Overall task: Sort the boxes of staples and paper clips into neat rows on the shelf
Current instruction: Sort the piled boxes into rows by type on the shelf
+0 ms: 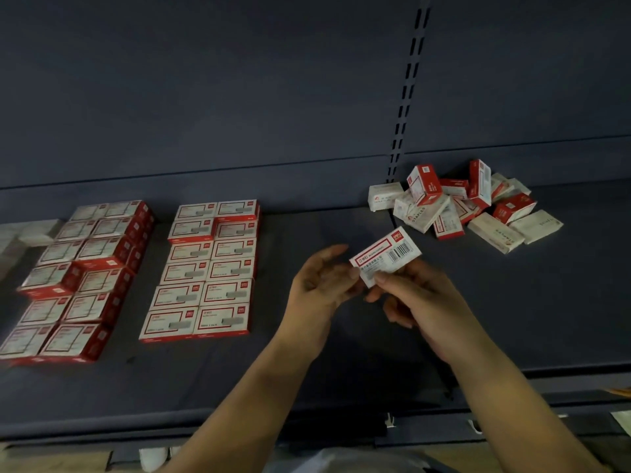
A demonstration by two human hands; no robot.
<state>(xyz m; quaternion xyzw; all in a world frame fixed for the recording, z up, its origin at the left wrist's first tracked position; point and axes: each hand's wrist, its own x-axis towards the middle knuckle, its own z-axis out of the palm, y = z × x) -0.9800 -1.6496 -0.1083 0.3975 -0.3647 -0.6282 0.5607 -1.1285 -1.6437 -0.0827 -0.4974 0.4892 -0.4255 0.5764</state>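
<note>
Two bare forearms reach up from the bottom of the frame and meet just right of centre over the dark shelf [341,377]. Her or his right hand [415,295] pinches a small red-and-white box [386,256] by its lower edge, thumb on top and fingers curled beneath, with the barcode face turned up. At the box's left end sits the left hand [321,279], fingers loosely spread and only lightly bent, fingertips touching or nearly touching the box; whether it really grips, I cannot tell. That box is held above the shelf, between the tidy stock on the left and the heap on the right.

Much of the sorting looks done. Left of centre lies a neat block [205,268] of red-bordered boxes, two columns wide and running front to back. At the far left lies a second block [78,278], also in two columns but less square, with one box sitting askew on top. A few pale boxes [30,233] show at the left edge, too blurred to read.

What is left is the jumbled pile [464,206] at the upper right: red boxes and white ones marked STAPLES, tipped on end and leaning over one another. By my reckoning that pile, plus the box in hand, makes up the remaining work.
</note>
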